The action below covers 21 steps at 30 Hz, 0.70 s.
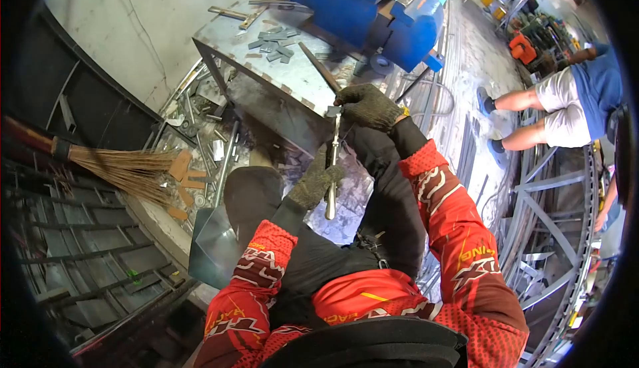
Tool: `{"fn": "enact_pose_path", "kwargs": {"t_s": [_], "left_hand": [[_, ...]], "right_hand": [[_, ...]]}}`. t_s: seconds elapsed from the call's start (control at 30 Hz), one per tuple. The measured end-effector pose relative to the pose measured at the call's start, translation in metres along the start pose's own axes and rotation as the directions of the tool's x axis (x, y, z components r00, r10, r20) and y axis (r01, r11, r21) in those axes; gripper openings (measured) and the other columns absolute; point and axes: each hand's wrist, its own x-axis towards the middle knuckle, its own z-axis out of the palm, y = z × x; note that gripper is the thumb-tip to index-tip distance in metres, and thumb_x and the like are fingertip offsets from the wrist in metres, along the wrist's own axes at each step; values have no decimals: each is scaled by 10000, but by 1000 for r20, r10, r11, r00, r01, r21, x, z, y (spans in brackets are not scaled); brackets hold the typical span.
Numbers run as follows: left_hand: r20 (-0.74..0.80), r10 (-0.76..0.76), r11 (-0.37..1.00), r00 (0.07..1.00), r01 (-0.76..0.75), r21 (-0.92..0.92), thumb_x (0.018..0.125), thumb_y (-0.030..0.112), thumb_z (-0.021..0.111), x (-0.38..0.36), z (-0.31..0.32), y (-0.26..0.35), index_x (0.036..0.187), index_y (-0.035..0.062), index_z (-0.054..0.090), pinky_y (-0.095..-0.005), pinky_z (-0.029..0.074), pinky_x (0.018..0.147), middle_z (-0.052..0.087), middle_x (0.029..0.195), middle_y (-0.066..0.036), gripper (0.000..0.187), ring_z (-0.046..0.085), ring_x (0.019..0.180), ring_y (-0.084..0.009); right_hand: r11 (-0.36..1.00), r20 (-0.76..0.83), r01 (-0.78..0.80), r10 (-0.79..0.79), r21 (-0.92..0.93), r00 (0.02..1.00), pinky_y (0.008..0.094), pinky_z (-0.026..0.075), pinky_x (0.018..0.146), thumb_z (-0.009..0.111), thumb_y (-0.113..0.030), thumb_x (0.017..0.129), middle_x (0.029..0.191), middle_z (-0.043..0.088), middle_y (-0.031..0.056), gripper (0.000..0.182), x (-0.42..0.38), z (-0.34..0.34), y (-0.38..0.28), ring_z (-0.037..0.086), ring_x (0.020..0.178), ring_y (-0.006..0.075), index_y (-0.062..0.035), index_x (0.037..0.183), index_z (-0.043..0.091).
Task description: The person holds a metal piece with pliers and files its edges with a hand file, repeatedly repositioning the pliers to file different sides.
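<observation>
My left hand (316, 185), in a dark knit glove, is closed around a long, shiny metal tool (332, 201) held upright between my knees. At the tool's far end is a small grey metal plate (333, 111). My right hand (369, 107), gloved too, is closed just beside that plate. A long, flat, file-like bar (318, 66) runs from its fingers out over the workbench (256, 68); the fingers hide its near end. Several similar small metal plates (274, 43) lie in a loose pile on the bench.
A blue bench vise (333, 5) is mounted at the bench's far side. On the left are a straw broom (123, 165) and metal scraps on the floor. A person in shorts (562, 105) stands at right, near a welded metal frame (549, 215).
</observation>
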Motion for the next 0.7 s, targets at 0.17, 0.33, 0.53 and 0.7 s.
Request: {"fn": "enact_pose_path", "kwargs": {"t_s": [0.17, 0.33, 0.53, 0.7], "left_hand": [[45, 12, 1000, 999, -13, 7, 1019, 212, 639, -5, 1, 11, 1465, 147, 380, -311, 540, 515, 566, 920, -41, 520, 603, 629, -141], [24, -28, 995, 999, 30, -100, 972, 154, 698, -3, 5, 12, 1480, 145, 383, -333, 562, 500, 568, 853, -36, 597, 620, 599, -158], [25, -43, 997, 999, 44, -61, 976, 140, 690, 1, 4, 13, 1459, 136, 393, -348, 559, 511, 553, 841, -44, 567, 610, 590, -167], [-15, -6, 1000, 1000, 5, -12, 983, 131, 676, 0, 6, 12, 1466, 139, 384, -339, 549, 514, 539, 836, -43, 564, 589, 585, -164]], "right_hand": [[1000, 17, -25, 25, -4, 1000, 298, 534, 695, 761, -216, 907, 865, 723, 51, 261, -6, -5, -11, 642, 755, 117, -11, 1068, 752], [998, -8, -63, 63, 15, 998, 276, 510, 606, 739, -171, 902, 834, 701, 31, 250, -8, -6, -13, 606, 651, 86, -10, 1094, 746], [996, 22, -88, 87, 34, 996, 277, 503, 575, 696, -124, 904, 833, 704, 33, 225, -4, -6, -1, 608, 627, 93, -4, 1088, 742], [996, -23, -32, 34, 78, 999, 352, 544, 877, 687, -232, 857, 1023, 752, 136, 336, -4, -10, 10, 698, 937, 227, 5, 1088, 750]]}}
